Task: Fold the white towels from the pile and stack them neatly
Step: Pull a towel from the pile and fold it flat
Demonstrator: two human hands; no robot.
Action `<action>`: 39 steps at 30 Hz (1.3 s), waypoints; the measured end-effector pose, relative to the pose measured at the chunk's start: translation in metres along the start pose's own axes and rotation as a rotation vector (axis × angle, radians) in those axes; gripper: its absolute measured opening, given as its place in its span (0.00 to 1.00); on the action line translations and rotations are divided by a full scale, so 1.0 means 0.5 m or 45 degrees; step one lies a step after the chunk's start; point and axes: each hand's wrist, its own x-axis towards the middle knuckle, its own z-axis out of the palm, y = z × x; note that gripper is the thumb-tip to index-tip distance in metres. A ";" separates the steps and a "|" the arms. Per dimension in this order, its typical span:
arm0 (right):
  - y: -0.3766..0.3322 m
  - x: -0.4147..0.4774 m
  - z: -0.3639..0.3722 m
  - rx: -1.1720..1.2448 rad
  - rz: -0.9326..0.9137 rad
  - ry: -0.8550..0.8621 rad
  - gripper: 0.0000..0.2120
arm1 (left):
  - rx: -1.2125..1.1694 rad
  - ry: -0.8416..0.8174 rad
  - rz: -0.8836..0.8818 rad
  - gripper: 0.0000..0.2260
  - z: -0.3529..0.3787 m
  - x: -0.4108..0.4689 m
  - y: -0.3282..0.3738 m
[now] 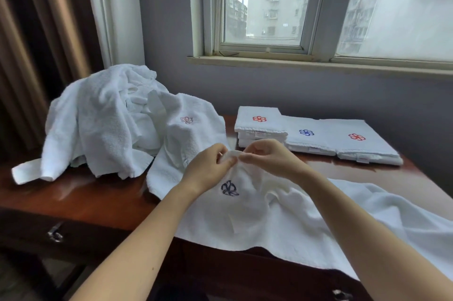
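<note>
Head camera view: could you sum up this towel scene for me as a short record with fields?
towel in hand: white, dark blue emblem, spread on the table, hanging over its front edge
grip: left hand and right hand pinch its edge together
pile: unfolded towels, back left
folded towels: three stacks, back right, emblems red, blue, red

No words or numbers are legible, only embroidered pinwheel emblems. At two o'clock, the folded stacks carry a red emblem, a blue emblem and a second red emblem. At centre, the spread towel bears a dark blue emblem. At ten o'clock, the pile shows a faint pink emblem. The sewn tags are too small to read.
</note>
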 end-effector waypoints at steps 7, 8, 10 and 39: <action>0.000 0.005 -0.068 -0.368 0.174 0.050 0.18 | -0.268 0.398 -0.256 0.15 -0.035 0.030 0.007; -0.004 0.017 -0.068 -0.476 0.160 0.260 0.17 | -0.278 0.401 -0.276 0.14 -0.042 0.035 0.004; -0.021 0.042 -0.060 -0.693 0.143 0.587 0.15 | -0.285 0.407 -0.298 0.13 -0.053 0.041 0.000; -0.016 0.133 0.103 0.404 0.191 -0.023 0.17 | -0.190 0.791 0.041 0.08 -0.064 0.016 -0.091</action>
